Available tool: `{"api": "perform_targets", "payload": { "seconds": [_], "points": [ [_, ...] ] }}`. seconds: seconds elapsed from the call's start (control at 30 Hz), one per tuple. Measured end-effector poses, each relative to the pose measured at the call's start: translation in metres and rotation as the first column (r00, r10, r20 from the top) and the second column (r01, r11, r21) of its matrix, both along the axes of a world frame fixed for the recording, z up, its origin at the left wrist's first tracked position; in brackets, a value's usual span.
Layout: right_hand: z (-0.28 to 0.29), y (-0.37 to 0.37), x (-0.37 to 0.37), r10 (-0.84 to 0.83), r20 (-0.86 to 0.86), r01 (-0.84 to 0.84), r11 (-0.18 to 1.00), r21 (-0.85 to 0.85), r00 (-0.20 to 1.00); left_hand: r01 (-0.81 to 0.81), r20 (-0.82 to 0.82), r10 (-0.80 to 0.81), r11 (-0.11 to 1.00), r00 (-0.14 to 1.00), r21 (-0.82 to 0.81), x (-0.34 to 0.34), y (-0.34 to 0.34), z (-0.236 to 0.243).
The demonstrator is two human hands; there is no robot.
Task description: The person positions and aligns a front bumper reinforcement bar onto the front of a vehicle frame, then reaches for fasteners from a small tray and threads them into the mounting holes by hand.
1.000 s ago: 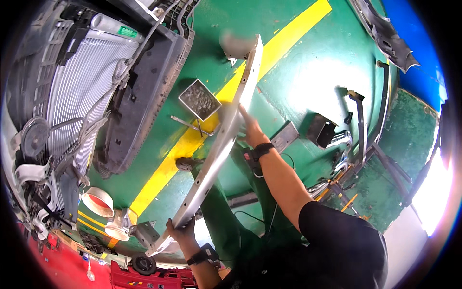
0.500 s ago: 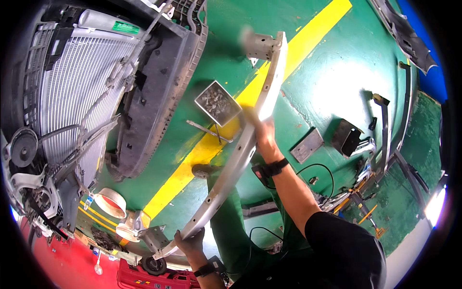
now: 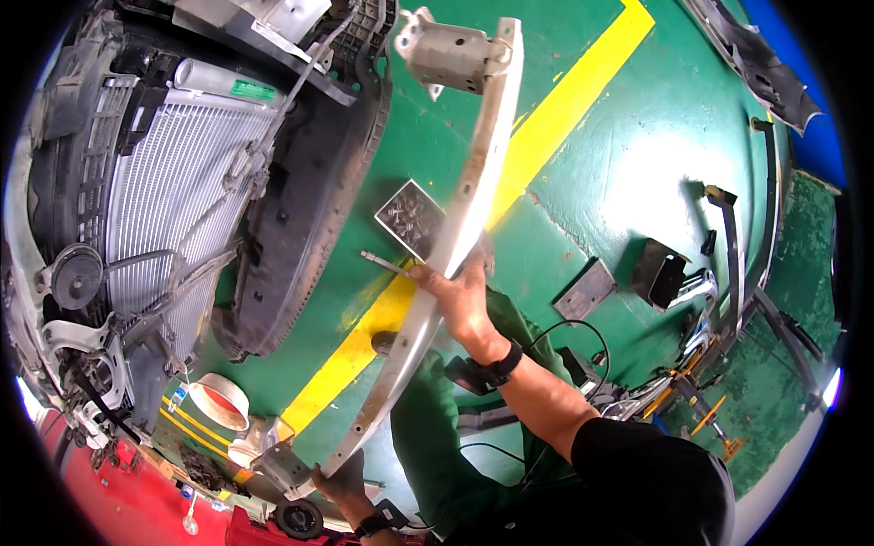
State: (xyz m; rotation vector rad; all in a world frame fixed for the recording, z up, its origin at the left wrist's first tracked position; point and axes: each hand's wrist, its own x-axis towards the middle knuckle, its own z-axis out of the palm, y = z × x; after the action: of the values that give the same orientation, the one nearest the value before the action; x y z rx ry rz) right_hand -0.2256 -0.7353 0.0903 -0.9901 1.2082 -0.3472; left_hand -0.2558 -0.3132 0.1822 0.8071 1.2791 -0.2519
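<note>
Right hand [image 3: 464, 305]: fingers wrapped round silver beam [image 3: 482, 164]
Left hand [image 3: 344, 482]: fingers curled on its left end
Green floor [image 3: 546, 241]: yellow stripe [image 3: 553, 118]; radiator [image 3: 182, 182] by left edge

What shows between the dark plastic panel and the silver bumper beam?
Head view, panel to beam: a square tray of small metal parts, a slim metal tool and a shoe tip, over green floor with a yellow stripe.
</note>
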Motion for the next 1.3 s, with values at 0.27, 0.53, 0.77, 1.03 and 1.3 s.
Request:
{"api": "perform_targets", "payload": {
  "seconds": [0.27, 0.53, 0.77, 1.03, 1.3],
  "points": [
    [-0.002, 0.009, 0.037, 0.064, -0.039, -0.067, 0.995, -0.079, 0.997, -0.09, -0.054, 0.091, 0.996, 0.994, 0.014, -0.01, 0.007, -0.008],
    [0.009, -0.001, 0.055, 0.117, 0.005, -0.115, 0.984, -0.133, 0.993, -0.096, -0.041, 0.094, 0.993, 0.995, -0.061, -0.009, -0.002, -0.019],
    [0.016, 0.002, 0.073, 0.137, 0.098, -0.131, 0.989, -0.062, 0.986, -0.154, 0.052, 0.156, 0.988, 0.986, -0.029, 0.0, -0.001, -0.016],
    [0.005, 0.015, 0.089, 0.119, 0.016, -0.116, 0.986, -0.121, 0.993, -0.038, 0.084, 0.036, 0.999, 0.996, 0.022, 0.022, 0.011, -0.011],
    [0.014, 0.017, 0.102, 0.157, -0.041, -0.161, 0.972, -0.169, 0.987, -0.087, 0.035, 0.087, 0.996, 0.996, 0.015, 0.029, 0.009, -0.009]
  ]
}}
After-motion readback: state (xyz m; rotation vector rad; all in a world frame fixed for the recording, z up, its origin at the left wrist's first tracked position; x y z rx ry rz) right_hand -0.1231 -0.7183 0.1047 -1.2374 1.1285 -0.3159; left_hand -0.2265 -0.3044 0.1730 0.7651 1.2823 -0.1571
